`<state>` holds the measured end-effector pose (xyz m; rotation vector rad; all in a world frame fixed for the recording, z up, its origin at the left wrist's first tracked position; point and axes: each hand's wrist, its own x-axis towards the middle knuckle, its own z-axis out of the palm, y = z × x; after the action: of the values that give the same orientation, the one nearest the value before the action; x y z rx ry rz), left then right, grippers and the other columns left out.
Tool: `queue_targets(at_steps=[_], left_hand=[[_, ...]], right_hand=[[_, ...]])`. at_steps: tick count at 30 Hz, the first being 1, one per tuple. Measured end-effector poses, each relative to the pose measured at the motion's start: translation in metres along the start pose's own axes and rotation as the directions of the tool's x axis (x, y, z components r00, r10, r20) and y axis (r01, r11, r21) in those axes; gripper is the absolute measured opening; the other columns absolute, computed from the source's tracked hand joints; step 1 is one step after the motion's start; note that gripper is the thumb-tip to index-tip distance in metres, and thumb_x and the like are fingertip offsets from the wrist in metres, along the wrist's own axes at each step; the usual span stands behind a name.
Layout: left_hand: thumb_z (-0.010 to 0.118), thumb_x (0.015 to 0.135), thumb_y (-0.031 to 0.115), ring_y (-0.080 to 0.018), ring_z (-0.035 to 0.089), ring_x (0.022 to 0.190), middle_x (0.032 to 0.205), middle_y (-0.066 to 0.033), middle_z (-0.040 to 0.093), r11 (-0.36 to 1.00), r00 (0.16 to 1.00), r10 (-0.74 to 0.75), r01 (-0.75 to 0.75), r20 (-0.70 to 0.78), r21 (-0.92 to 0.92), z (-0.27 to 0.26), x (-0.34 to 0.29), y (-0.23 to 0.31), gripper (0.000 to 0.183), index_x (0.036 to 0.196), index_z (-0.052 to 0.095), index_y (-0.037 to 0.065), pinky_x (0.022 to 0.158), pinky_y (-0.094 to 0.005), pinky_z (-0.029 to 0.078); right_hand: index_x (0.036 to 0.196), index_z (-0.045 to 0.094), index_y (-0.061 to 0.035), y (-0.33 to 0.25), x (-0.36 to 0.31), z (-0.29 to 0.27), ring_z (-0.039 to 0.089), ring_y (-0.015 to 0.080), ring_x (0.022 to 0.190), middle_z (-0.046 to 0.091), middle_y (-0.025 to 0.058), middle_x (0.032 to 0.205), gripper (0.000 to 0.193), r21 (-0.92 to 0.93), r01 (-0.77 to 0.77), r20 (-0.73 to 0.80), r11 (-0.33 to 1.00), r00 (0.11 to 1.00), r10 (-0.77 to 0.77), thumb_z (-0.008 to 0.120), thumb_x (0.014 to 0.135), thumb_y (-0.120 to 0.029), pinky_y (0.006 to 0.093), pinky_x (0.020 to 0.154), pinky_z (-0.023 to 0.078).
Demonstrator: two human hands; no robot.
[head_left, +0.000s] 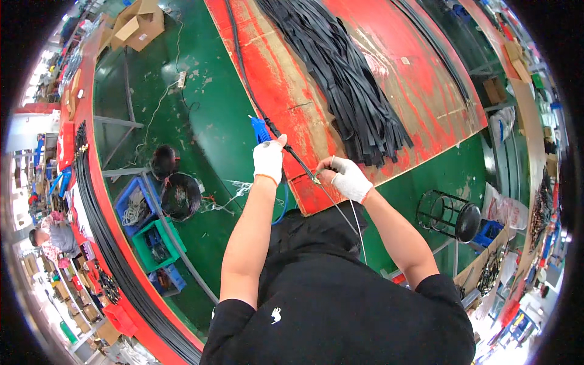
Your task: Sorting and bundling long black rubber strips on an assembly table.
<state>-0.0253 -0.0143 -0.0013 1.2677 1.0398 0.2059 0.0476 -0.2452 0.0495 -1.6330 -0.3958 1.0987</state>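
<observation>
My left hand (267, 160), in a white fingerless glove, is closed around a blue air gun (260, 129) with a blue hose hanging beside my wrist. Its thumb lies against a black cable (297, 159) that runs down the red tabletop toward my lap. My right hand (348, 177), gloved the same way, has its bare fingertips pinched near the cable's lower end. What exactly sits between those fingertips is too small to make out. A thin white cord (357, 222) trails down below my right hand, beside a thin dark strand (344, 214).
A bundle of flat black sleeves (340, 79) lies on the red table (292, 106). On the green floor are blue and green crates (159, 243), dark buckets (181, 196), a black stool (447, 216) and a cardboard box (139, 27). Long black cables (115, 249) line the left bench.
</observation>
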Motion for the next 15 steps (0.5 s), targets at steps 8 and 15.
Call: queue_targets(at_steps=[8, 15], left_hand=[[0.081, 0.091, 0.025, -0.0117, 0.049, 0.063, 0.069, -0.0001, 0.059, 0.996, 0.997, -0.056, 0.052, -0.048, -0.077, -0.001, -0.001, -0.003, 0.025, 0.08, 0.07, 0.006, 0.06, -0.0324, 0.039], [0.082, 0.091, 0.034, -0.0144, 0.058, 0.07, 0.081, -0.0033, 0.066, 0.997, 0.999, -0.037, 0.037, 0.005, -0.065, 0.001, 0.003, -0.008, 0.033, 0.093, 0.072, 0.003, 0.065, -0.0316, 0.047]], right_hand=[[0.082, 0.068, -0.001, 0.015, -0.023, -0.007, 0.062, 0.0148, 0.081, 0.066, 0.0039, 0.086, 0.01, 0.149, 0.109, 0.327, 0.983, 0.933, -0.153, 0.059, 0.077, -0.004, 0.0302, 0.078, 0.05], [0.082, 0.061, -0.0047, 0.041, -0.042, 0.003, 0.055, 0.0114, 0.073, 0.056, -0.0004, 0.075, 0.018, 0.297, -0.154, 0.059, 0.943, 0.988, 0.143, 0.059, 0.09, -0.021, 0.028, 0.066, 0.043]])
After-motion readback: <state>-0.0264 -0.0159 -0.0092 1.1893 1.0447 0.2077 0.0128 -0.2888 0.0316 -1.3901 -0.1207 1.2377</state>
